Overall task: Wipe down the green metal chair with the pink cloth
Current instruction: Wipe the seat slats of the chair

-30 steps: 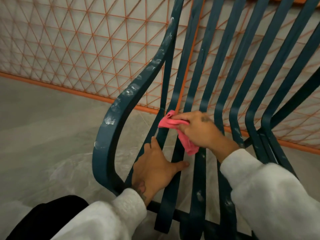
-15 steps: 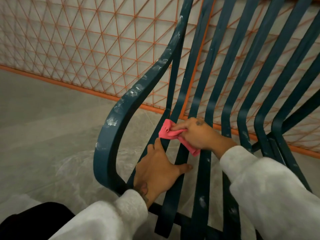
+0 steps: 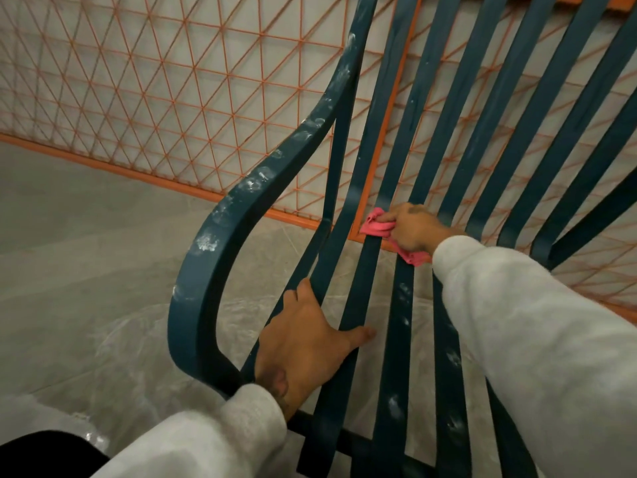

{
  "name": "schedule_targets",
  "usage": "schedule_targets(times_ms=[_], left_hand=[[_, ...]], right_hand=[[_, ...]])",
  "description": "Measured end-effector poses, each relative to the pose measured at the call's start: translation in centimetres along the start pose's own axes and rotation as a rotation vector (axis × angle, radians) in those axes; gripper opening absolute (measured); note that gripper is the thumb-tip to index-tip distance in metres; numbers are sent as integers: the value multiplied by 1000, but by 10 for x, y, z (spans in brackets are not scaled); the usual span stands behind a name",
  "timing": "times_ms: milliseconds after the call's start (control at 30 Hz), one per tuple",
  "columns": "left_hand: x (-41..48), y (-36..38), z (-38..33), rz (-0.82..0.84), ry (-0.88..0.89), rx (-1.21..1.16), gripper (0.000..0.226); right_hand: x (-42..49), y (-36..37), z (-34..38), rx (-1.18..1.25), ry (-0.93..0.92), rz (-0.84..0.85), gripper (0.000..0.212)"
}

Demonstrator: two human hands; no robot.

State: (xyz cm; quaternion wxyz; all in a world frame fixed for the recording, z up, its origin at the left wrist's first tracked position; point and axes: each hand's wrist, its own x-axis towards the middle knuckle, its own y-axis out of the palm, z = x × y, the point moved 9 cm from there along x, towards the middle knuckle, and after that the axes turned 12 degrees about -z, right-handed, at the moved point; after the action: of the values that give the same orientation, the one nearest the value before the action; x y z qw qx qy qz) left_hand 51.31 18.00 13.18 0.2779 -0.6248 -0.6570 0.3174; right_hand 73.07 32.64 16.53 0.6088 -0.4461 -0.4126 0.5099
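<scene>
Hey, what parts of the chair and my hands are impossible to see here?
Head view:
Green chair top, cut off by upper edge.
Slat under pink cloth, covered by cloth and right hand.
Fingertips of the left hand, tucked behind slats.
Chair's right side, behind white sleeve.
</scene>
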Motion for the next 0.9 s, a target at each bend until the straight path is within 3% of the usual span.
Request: schedule_targets(times_ms=[133,300,567,900], left_hand=[[0,-1,2,-8,10,6,114],[-2,-2,-1,-5,24,10,115],[-1,-1,-1,2,23,3,121],[-3,-1,-1,2,35,-15,120]], right_hand=[[-15,0,18,-21,-92,42,50],[-59,-5,40,-43,-262,238,46],[-25,-13,34,-175,-131,166,39],[-83,-13,54,-320,-241,377,39]])
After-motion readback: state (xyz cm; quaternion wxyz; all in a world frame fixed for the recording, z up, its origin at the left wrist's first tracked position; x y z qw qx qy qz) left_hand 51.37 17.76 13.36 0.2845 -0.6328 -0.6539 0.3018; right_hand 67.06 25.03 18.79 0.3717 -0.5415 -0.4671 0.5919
